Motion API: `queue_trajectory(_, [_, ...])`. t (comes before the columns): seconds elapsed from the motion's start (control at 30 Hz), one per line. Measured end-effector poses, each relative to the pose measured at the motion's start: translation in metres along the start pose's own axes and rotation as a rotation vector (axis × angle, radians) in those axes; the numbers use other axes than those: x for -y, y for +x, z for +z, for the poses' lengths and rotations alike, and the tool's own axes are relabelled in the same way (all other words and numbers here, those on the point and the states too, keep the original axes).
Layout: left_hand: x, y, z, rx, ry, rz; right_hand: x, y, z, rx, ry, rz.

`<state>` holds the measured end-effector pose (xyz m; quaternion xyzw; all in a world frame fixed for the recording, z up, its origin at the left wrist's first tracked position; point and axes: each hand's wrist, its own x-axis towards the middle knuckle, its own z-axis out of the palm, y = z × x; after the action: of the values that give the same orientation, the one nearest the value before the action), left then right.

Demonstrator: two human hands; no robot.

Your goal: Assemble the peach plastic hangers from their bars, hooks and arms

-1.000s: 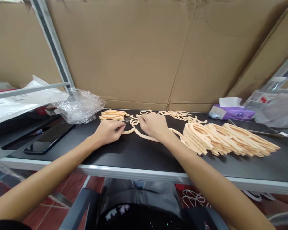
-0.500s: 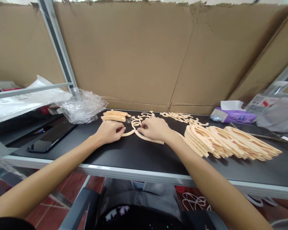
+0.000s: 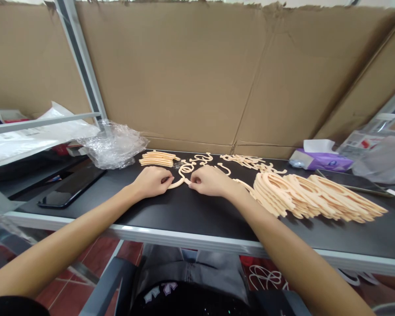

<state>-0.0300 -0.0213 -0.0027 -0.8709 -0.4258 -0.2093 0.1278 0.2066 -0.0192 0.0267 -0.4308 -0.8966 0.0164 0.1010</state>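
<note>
Clock read from the meeting point of the two pieces, 12 being away from the worker. Left hand (image 3: pixel 153 181), at 9: thumb and fingertips pinched together on a curved piece (image 3: pixel 176 184). Right hand (image 3: pixel 210 180), at 3: likewise closed on a short-showing piece (image 3: pixel 187 181); the hand hides its remainder. The two ends come together midway between the hands, low over the black tabletop (image 3: pixel 184 215); whether joined, cannot tell.

Just beyond, at 12, ring-shaped parts (image 3: pixel 186 167); at 1, loose hooks (image 3: pixel 202 158). Between 10 and 11, a stack of strips (image 3: pixel 157 159) close beyond the left hand. At 2, a tangled hook pile (image 3: pixel 246 161). At 3, past the right wrist, a large layered stack (image 3: pixel 303 195) takes up the bench there.

Farther out: crumpled clear wrap (image 3: pixel 115 145) at 10, dark phone (image 3: pixel 72 186) at 9, purple tissue pack (image 3: pixel 325 160) between 2 and 3. Cardboard (image 3: pixel 184 79) walls off 12.

Held pieces: pale peach, smooth, slender; the left one bows toward the worker.
</note>
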Motion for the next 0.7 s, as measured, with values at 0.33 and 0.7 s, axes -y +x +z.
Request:
queue_trajectory(0.33, [-0.003,-0.002,-0.016,-0.099,0.089,0.0,0.012,-0.012,-0.009,-0.12,-0.06,0.059])
queue_trajectory(0.7, [-0.081,-0.083,-0.029,0.049,0.023,-0.053,0.036,-0.121,0.023,-0.184,0.064,0.036])
